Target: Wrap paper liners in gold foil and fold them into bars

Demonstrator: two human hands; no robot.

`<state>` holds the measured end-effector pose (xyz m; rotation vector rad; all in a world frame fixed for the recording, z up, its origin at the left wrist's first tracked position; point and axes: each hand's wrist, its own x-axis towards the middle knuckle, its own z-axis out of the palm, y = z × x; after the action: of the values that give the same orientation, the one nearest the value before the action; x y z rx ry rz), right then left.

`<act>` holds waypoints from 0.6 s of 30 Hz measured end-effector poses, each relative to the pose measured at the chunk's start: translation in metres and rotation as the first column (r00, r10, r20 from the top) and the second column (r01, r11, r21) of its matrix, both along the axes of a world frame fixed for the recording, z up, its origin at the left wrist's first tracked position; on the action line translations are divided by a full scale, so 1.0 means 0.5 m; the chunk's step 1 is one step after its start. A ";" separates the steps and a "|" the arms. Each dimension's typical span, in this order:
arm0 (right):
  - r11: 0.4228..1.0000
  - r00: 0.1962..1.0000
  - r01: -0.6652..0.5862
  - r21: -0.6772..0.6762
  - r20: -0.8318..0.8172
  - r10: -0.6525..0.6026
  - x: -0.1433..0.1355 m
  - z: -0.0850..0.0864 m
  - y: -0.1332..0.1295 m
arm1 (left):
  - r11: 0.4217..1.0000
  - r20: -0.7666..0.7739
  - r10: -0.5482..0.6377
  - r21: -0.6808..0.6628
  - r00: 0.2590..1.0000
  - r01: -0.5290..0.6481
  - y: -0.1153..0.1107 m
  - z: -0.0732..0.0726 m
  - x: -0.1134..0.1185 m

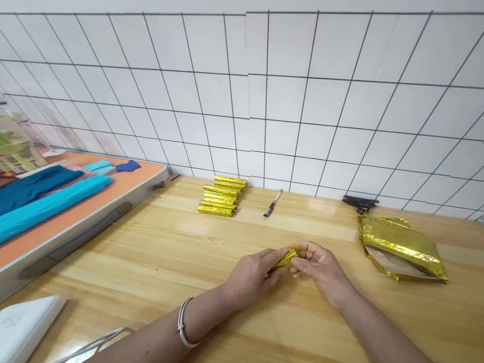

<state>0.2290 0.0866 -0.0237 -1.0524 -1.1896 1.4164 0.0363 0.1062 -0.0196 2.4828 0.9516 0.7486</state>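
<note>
Near the middle of the wooden table (156,266), my left hand (252,277) and my right hand (317,268) meet on a small piece of gold foil paper (287,258). The left fingers wrap round its near end, hiding much of it. My right thumb and fingers pinch its other end. Further back to the left lies a row of several narrow gold foil rolls or folded strips (220,197). On the right sits a stack of flat gold foil paper sheets (400,244), with a brown underside showing at its front.
A black and white pen (272,204) lies between the rolls and the stack. A black clip-like object (360,203) is against the tiled wall. At left are an orange-topped board (41,230) with blue fabric (32,217), a white box-like device (13,329) and a cable (85,346).
</note>
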 end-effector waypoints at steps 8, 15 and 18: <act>0.999 0.999 0.036 0.007 0.023 -0.036 -0.004 0.010 -0.003 | 1.000 0.060 0.004 -0.007 0.998 -0.004 0.002 -0.005 0.000; 0.991 0.991 0.131 0.024 0.020 -0.132 0.003 0.014 0.000 | 0.989 0.178 0.089 -0.132 0.980 -0.066 0.012 -0.011 -0.004; 0.995 0.995 0.095 0.044 0.033 -0.096 0.008 0.008 0.003 | 0.989 0.207 0.053 -0.149 0.977 -0.022 0.015 -0.009 -0.006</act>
<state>0.2332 0.0882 -0.0198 -1.0939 -1.1740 1.2979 0.0334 0.1138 -0.0243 2.2142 0.9414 0.9003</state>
